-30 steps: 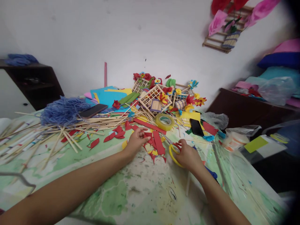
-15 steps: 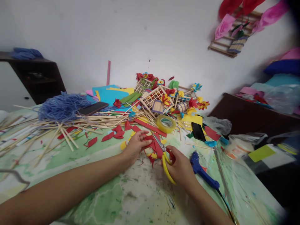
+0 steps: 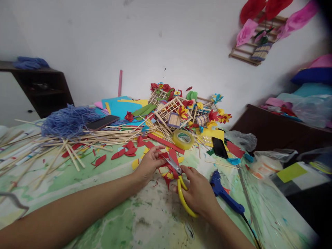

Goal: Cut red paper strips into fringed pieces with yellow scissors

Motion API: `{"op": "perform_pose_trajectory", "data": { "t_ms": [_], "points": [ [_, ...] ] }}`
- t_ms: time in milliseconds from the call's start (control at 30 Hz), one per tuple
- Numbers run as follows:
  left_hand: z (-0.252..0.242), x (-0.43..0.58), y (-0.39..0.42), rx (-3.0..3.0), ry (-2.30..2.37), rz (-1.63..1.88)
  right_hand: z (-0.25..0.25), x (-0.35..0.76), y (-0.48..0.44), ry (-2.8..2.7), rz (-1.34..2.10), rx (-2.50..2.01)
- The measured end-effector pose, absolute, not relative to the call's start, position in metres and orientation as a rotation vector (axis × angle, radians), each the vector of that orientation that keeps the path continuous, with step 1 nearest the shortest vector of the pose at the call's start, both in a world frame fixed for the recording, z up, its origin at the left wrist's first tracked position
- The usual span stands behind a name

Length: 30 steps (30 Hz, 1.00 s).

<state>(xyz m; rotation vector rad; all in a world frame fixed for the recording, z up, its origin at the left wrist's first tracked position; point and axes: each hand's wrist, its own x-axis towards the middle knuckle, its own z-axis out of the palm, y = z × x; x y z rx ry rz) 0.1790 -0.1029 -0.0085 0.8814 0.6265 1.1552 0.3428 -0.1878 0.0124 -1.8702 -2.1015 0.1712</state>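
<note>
My right hand [image 3: 198,188] grips yellow-handled scissors [image 3: 183,197], whose blades point up and left toward my left hand [image 3: 151,162]. The fingers of my left hand pinch a small piece of red paper [image 3: 163,157], and the blade tips are right beside it. Whether the blades touch the paper I cannot tell. Beneath and behind the blades lie a red strip [image 3: 173,156] and red and yellow scraps. Cut red petal shapes [image 3: 130,151] are scattered to the left of my left hand.
A tape roll [image 3: 183,139] sits behind my hands, before stick lattices with paper flowers [image 3: 172,112]. A blue glue gun [image 3: 225,193] with its cord lies on the right, near a black phone [image 3: 219,147]. Thin sticks [image 3: 114,134] and blue yarn [image 3: 67,121] spread leftward.
The scissors have swung with my right hand, their handles dropping lower and the blades tilting further left toward the red paper. My left hand stays nearly in place.
</note>
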Motion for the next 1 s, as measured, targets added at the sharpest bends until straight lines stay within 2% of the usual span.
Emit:
{"op": "perform_pose_trajectory", "data": {
  "t_ms": [1000],
  "points": [
    [-0.0091,0.1747,-0.0952,0.967,0.557,1.108,0.0090,0.3466,-0.1876,-2.063,0.266,-1.809]
  ]
}}
